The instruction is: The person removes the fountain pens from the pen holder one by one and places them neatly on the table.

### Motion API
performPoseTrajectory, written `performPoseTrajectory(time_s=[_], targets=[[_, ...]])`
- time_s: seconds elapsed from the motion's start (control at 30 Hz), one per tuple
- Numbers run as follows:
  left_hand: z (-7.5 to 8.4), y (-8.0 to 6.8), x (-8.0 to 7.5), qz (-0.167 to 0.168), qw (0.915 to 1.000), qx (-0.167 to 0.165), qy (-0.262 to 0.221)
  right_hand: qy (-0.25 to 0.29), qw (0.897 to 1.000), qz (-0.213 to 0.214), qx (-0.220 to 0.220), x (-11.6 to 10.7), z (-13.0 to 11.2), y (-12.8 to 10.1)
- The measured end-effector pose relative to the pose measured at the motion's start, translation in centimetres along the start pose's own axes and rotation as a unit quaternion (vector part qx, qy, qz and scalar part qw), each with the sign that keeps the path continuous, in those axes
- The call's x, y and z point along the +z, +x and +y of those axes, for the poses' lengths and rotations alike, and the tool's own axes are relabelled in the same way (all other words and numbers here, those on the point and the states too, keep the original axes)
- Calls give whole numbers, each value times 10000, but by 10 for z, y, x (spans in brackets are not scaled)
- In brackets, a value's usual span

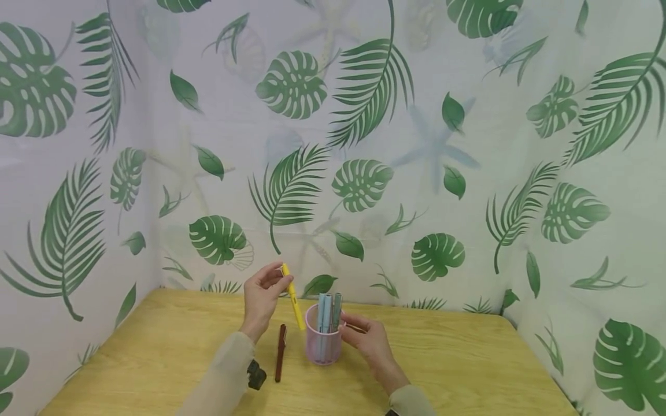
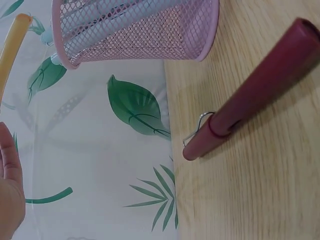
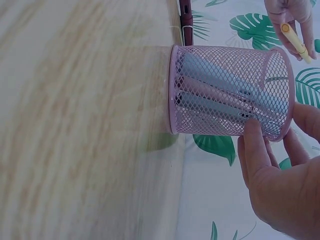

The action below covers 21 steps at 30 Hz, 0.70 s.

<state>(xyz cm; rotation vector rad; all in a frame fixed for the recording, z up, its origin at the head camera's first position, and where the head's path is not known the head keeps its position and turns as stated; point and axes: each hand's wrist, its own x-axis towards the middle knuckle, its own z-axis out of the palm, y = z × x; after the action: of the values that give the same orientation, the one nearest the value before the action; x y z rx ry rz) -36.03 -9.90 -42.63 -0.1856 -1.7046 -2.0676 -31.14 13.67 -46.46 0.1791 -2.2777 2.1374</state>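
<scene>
Fingers (image 1: 274, 278) of the left hand (image 1: 262, 296) pinch the upper end of a yellow pen (image 1: 293, 299), thumb and fingertips clamped on it. The pen slants down and to the right from those fingers, its lower tip close beside the rim of a pink mesh cup (image 1: 322, 342); whether tip and rim touch cannot be told. Below the left fingers, near the wrist, a dark red pen (image 1: 281, 352) lies flat on the wooden worktop (image 1: 458, 364), just left of the cup and apart from it. In the left wrist view the red pen's wire clip shows.

The cup stands upright on the worktop between the two hands, with several pale blue and grey pens (image 1: 329, 312) standing in it, their tops above the rim.

The right hand (image 1: 370, 342) rests against the right side of the cup. Its fingers (image 3: 255, 150) are nearly straight, slightly spread, with fingertips laid on the mesh near the rim; the right wrist view shows contact without a wrap round the cup.

A leaf-print curtain (image 1: 468, 144) hangs beyond both sets of fingers.
</scene>
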Motion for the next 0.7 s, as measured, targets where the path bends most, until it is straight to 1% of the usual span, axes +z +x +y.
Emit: performPoseTrajectory(time_s=[0.13, 0.37, 0.57, 0.7], targets=[[1, 0, -2, -99, 9998, -119, 153, -24, 10000, -33, 62, -2, 0, 1], [-1, 3, -8, -398, 9987, -301, 141, 4, 9999, -17, 102, -2, -2, 2], [-1, 4, -13, -537, 9967, -491, 364, 12, 9999, 12, 132, -1, -2, 3], [0, 5, -15, -603, 9957, -662, 258, 19, 9999, 20, 128, -1, 0, 4]])
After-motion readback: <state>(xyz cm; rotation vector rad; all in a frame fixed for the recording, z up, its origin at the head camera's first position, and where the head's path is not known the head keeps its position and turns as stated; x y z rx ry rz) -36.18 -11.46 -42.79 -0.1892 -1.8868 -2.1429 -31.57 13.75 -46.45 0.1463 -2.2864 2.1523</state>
